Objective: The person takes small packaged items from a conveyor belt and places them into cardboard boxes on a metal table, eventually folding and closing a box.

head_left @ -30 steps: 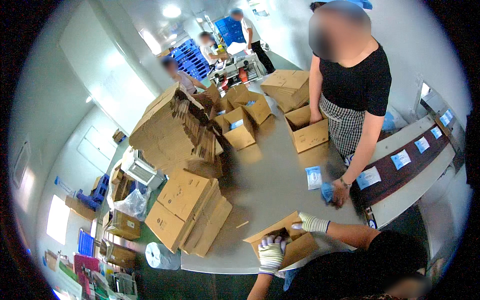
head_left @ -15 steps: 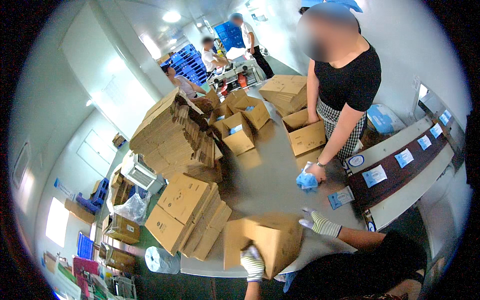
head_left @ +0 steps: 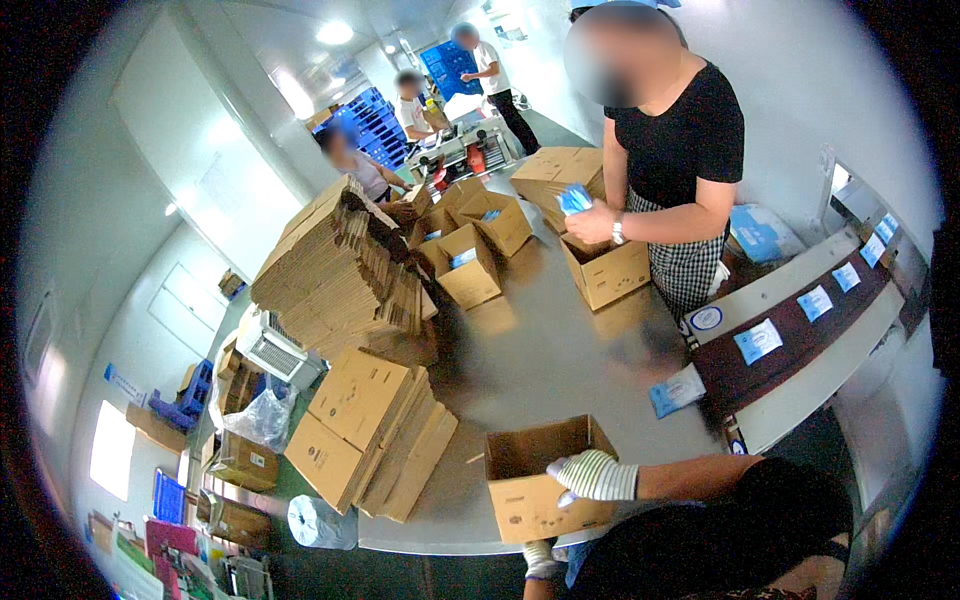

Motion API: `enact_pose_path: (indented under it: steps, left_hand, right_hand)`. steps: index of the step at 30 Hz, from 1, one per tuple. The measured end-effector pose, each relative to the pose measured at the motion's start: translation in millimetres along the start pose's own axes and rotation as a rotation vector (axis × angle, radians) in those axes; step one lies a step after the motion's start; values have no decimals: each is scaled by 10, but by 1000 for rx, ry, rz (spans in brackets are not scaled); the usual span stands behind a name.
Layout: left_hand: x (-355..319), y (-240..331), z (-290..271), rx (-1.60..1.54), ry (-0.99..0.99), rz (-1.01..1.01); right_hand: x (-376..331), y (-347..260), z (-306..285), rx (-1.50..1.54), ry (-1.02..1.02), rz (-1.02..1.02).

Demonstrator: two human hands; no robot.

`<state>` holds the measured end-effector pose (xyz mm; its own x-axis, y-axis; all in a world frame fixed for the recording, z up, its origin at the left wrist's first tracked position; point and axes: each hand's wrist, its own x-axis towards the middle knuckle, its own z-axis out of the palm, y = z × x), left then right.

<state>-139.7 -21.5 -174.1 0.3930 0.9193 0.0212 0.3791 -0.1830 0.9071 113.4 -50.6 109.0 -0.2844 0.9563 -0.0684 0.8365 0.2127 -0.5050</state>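
1. At the centre of my work is the open carton (head_left: 535,512). It is at the near edge of the grey table (head_left: 570,365), its opening is upward, and I can see its brown inner walls.
2. The right hand (head_left: 597,476), gloved in stripes, is clamped on the near wall of this carton: the thumb lies outside, and the other fingers, close together, pass over the rim.
3. The left hand (head_left: 540,560), also gloved, is below, at the bottom edge of the same wall. The carton hides its fingers from me, so I cannot tell whether they are together or apart.
4. To the left I see the short stack of folded cartons (head_left: 355,430), and behind it the taller stack (head_left: 320,280).
5. To the right, one blue-and-white packet (head_left: 677,391) lies at the end of the dark conveyor belt (head_left: 795,345). More packets (head_left: 758,341) lie along the belt in a row.
6. Across the table, a co-worker (head_left: 685,135) in a black top holds blue packets (head_left: 575,198) above a second open carton (head_left: 612,277).
7. Beside the taller stack stands a group of open cartons (head_left: 475,287), with blue contents in some.
8. At the far end, I see people in light tops (head_left: 490,72) near a machine (head_left: 475,152).
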Motion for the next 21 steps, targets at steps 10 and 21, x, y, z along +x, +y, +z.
enact_pose_path:
  steps: [10,21]
  left_hand:
    - [-282,1801,-1404,1381,73,324]
    - [112,2075,-954,1243,-710,323]
  right_hand:
    - [66,-14,976,-333,33,-621]
    - [-8,25,733,-173,-16,-532]
